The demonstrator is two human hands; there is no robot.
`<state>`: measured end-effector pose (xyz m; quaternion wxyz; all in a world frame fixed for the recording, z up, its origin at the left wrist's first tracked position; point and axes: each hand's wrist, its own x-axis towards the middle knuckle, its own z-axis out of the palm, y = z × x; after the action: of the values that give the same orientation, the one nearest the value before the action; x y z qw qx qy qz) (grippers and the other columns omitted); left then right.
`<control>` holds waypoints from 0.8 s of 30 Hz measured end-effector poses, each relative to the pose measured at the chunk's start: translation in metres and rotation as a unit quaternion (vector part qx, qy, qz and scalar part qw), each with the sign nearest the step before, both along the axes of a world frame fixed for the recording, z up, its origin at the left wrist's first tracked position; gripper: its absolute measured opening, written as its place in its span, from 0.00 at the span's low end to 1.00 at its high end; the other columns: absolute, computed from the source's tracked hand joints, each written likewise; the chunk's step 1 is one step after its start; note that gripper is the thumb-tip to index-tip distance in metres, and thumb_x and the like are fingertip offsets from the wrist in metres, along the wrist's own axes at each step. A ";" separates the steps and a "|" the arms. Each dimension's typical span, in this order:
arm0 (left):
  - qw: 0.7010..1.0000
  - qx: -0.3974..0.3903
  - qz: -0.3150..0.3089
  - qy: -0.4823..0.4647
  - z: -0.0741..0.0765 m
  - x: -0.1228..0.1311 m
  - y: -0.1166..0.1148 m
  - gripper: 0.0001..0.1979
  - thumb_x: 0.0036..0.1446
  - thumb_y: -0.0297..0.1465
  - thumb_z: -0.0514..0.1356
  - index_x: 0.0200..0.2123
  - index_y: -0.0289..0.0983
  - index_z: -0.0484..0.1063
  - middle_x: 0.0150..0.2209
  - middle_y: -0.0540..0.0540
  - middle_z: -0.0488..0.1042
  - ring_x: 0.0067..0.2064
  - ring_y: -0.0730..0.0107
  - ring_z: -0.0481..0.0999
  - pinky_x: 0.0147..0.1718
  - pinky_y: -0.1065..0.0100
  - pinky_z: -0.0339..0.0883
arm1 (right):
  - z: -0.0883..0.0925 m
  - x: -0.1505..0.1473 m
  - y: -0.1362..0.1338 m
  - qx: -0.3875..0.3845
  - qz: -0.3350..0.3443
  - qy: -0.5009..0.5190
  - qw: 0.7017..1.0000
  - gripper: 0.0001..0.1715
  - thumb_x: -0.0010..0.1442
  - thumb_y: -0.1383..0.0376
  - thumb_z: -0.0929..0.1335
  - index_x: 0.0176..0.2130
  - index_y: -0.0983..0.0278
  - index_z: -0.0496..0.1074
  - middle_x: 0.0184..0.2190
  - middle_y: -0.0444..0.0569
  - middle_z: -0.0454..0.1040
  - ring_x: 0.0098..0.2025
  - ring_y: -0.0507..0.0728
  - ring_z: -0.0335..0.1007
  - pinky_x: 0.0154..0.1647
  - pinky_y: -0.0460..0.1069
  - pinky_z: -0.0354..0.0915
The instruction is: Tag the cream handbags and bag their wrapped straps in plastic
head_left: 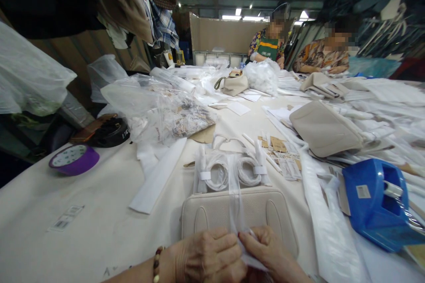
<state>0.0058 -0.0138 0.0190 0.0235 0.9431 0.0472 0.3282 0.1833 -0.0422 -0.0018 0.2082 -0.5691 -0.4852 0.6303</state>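
Note:
A beige handbag (226,205) lies flat on the table in front of me. Over its middle runs a translucent white plastic strip (235,185). Both my left hand (212,254) and my right hand (265,247) pinch this strip near the bag's lower edge, with fingers closed. A beaded bracelet (157,265) circles my left wrist. Past the bag's top edge, two coiled white straps (217,172) sit side by side, with white bands around them. Part of the strip is hidden behind my fingers.
To the left lies a purple tape roll (75,159), with clear plastic bags (159,101) beyond it. A blue tape dispenser (375,203) stands at right, near another beige bag (325,128). Paper tags (279,150) lie ahead. Two people (322,55) work at the far side.

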 end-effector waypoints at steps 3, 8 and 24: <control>0.990 -0.060 0.096 -0.081 0.000 0.004 0.006 0.15 0.65 0.25 0.41 0.47 0.27 0.63 0.36 0.40 0.74 0.40 0.66 0.74 0.40 0.65 0.71 | 0.001 0.001 -0.005 0.023 0.020 -0.025 0.999 0.30 0.51 0.40 0.58 0.16 0.59 0.50 0.14 0.39 0.47 0.18 0.48 0.44 0.19 0.47 0.43; 0.964 -0.057 0.257 -0.026 -0.013 0.018 0.019 0.14 0.62 0.24 0.49 0.50 0.30 0.64 0.46 0.38 0.73 0.51 0.59 0.70 0.49 0.57 0.69 | 0.000 0.005 -0.012 0.154 0.042 -0.160 0.974 0.25 0.56 0.49 0.56 0.17 0.60 0.47 0.16 0.39 0.45 0.20 0.49 0.46 0.24 0.48 0.44; 0.972 -0.083 0.206 0.077 -0.015 0.014 0.024 0.22 0.58 0.36 0.57 0.52 0.30 0.63 0.53 0.35 0.69 0.55 0.55 0.66 0.53 0.54 0.63 | -0.029 0.000 -0.062 0.328 0.096 -0.229 0.911 0.27 0.68 0.60 0.54 0.21 0.61 0.64 0.15 0.45 0.69 0.17 0.51 0.64 0.20 0.47 0.49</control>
<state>0.0200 0.0101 0.0041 0.0301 0.9303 0.2696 0.2468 0.1834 -0.1046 -0.0306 0.2049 -0.5486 -0.7511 0.3048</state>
